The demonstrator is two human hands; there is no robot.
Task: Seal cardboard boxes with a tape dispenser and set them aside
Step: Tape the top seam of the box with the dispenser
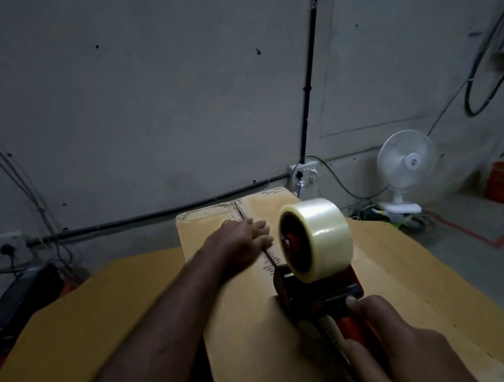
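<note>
1 box (252, 340) on 1 cardboard sheet (68, 338). 1 tape dispenser (319, 283) on box seam, right hand (405, 355) clamped round its handle. Left hand (242, 239) flat on box top, fingers straight. 1 fan (406, 161) right of box.

Glossy tape roll (317, 238), matt cardboard box (243, 325)

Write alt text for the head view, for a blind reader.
A right hand grips a red tape dispenser on the top seam of a cardboard box, while the left hand presses flat beside the seam. A white fan stands behind, to the right.
</note>
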